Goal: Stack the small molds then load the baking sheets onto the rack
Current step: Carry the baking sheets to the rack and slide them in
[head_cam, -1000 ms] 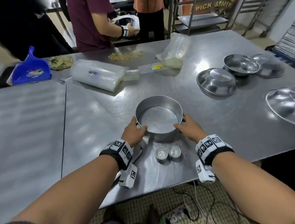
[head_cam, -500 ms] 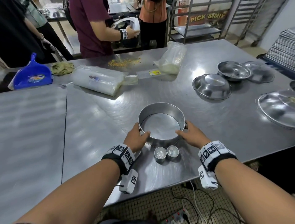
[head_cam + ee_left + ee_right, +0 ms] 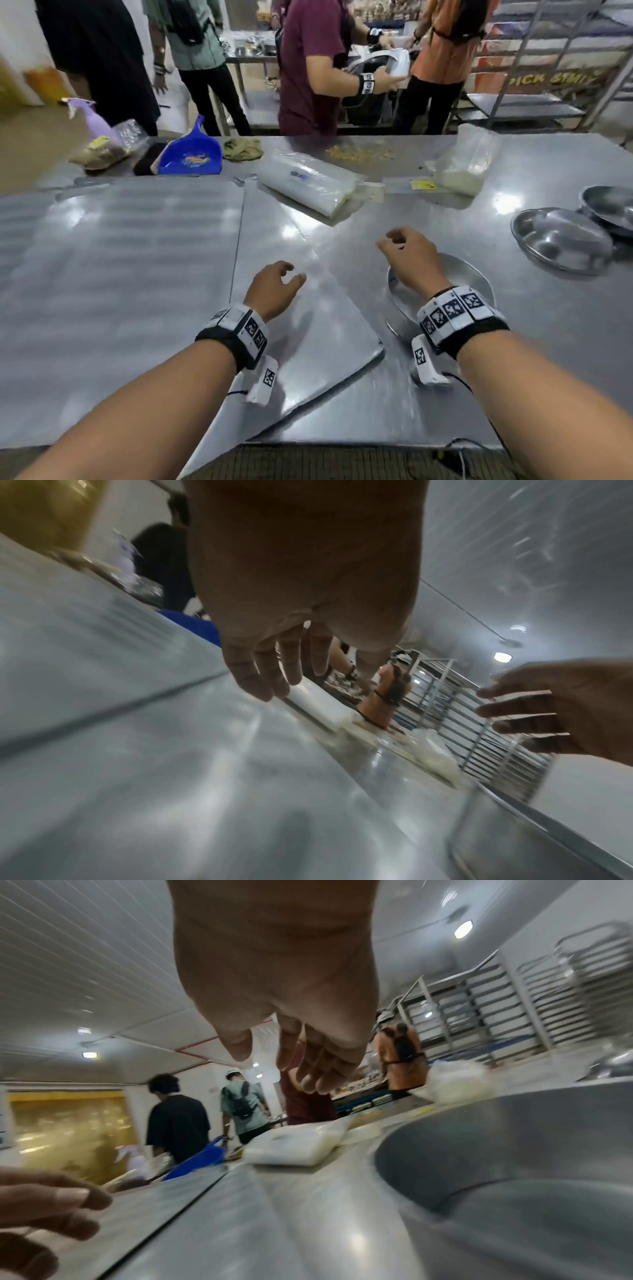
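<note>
Your left hand (image 3: 274, 291) and right hand (image 3: 409, 260) both hover over the steel desk (image 3: 394, 404), fingers loosely curled, holding nothing. Your right hand hangs above the round cake pan (image 3: 479, 284), which sits on the desk under your wrist. Flat baking sheets (image 3: 113, 291) lie just to your left. No small molds show.

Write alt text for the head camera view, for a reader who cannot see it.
Two bare forearms with marker wristbands reach over a steel table, both hands empty: the left hand hovers above a flat baking sheet, the right hand above a round cake pan. Farther back lie a blue dustpan, plastic bags and steel bowls, with people standing behind.
</note>
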